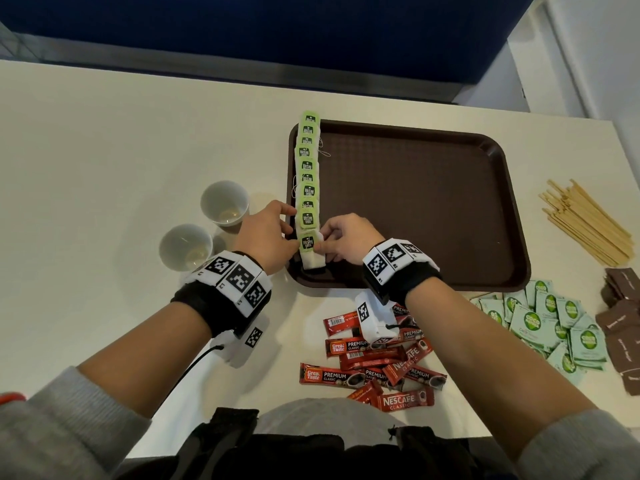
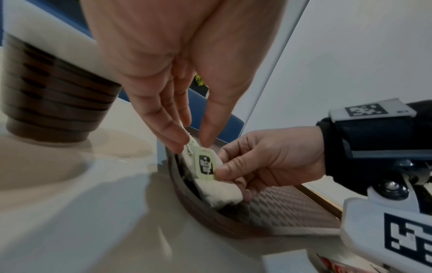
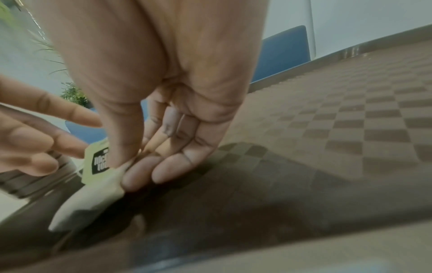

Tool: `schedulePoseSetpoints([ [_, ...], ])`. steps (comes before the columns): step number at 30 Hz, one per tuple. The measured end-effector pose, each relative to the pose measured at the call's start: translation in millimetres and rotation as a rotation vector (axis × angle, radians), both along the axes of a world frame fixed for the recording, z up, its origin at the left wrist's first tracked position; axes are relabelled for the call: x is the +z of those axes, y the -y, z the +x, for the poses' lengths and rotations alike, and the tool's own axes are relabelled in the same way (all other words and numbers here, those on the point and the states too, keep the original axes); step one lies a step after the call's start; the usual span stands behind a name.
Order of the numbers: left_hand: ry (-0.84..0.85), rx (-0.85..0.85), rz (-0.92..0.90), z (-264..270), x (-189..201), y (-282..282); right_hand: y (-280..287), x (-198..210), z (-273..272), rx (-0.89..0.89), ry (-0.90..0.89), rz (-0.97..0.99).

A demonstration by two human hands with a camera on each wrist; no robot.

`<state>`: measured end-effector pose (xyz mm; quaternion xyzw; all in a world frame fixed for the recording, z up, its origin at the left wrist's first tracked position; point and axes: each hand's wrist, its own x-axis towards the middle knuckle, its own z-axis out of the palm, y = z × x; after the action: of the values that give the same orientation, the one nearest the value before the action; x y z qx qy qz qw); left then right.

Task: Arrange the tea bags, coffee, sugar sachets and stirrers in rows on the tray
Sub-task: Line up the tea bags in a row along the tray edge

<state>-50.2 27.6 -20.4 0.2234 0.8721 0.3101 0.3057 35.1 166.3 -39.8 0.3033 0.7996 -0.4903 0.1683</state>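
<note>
A brown tray lies on the white table, with a row of green-tagged tea bags along its left edge. At the near end of the row lies the last tea bag. My right hand pinches its right edge between thumb and fingers. My left hand touches the tags from the left with straight fingers. Red coffee sachets lie in a heap in front of the tray. Wooden stirrers lie at the right.
Green sugar sachets and brown sachets are piled at the right front. Two paper cups stand just left of the tray, close to my left wrist. The tray's floor right of the tea bags is bare.
</note>
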Motion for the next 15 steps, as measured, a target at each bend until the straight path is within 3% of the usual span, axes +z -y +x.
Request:
schedulePoseSetpoints([
  [15, -0.053, -0.123, -0.137, 6.7, 7.3, -2.6, 10.1, -0.5, 1.0, -0.204, -0.040, 0.027],
])
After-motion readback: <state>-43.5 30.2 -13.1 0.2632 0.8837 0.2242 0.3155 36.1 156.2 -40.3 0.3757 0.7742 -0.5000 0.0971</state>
